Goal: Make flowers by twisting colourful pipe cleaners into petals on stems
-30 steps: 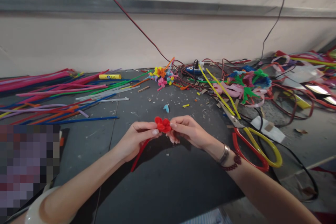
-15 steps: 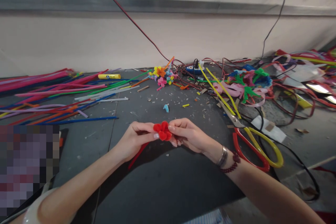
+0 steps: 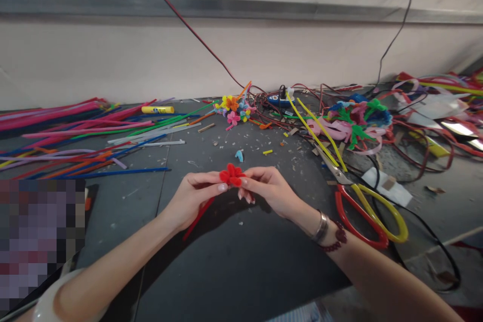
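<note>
The left hand [image 3: 192,198] and right hand [image 3: 271,191] both hold closed grips on a red pipe-cleaner flower [image 3: 231,175] above the worktop [image 3: 241,266] (petals already shaped, its red stem [image 3: 198,219] trailing down from the left hand).

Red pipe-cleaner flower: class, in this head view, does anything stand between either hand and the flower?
Nothing visible does. The left hand and the right hand both touch the red pipe-cleaner flower directly from either side, with no object between them and it. Its red stem trails down beneath the left hand.
</note>
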A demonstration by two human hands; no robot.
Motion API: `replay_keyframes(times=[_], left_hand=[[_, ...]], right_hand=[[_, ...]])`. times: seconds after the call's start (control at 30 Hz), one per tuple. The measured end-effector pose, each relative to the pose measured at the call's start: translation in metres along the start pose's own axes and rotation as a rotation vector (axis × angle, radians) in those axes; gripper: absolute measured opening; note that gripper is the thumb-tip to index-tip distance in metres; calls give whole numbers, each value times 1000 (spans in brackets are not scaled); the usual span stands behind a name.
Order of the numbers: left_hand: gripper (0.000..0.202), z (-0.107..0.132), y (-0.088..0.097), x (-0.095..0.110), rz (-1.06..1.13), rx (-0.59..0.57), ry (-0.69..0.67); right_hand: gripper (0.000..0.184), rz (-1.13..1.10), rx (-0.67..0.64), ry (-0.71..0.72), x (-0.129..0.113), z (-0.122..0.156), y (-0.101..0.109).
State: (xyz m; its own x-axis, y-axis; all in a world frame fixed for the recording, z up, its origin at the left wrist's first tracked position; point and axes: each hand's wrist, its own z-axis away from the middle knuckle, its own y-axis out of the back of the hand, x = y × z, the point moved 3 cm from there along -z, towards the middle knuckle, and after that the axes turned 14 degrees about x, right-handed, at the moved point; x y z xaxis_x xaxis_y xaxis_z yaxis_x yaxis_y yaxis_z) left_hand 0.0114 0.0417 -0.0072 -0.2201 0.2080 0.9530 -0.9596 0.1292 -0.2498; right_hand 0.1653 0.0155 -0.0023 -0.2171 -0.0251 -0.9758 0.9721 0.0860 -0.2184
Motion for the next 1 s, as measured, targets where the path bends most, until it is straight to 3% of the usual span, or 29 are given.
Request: replay_keyframes(times=[0.2, 0.4, 0.7, 0.83, 1.0], left_hand=[[10, 0, 1, -1, 29, 42, 53], [12, 1, -2, -5, 50, -21, 155], [19, -1, 0, -8, 50, -87, 200], [11, 0, 3, -10, -54, -84, 141], [9, 1, 5, -10, -150, -79, 71]], right_hand=[[27, 90, 16, 49, -6, 1, 2], [19, 113, 63, 67, -7, 0, 4], [21, -10, -16, -136, -1, 0, 4], [19, -127, -38, -258, 3, 0, 3], [17, -226, -59, -297, 8, 1, 2]])
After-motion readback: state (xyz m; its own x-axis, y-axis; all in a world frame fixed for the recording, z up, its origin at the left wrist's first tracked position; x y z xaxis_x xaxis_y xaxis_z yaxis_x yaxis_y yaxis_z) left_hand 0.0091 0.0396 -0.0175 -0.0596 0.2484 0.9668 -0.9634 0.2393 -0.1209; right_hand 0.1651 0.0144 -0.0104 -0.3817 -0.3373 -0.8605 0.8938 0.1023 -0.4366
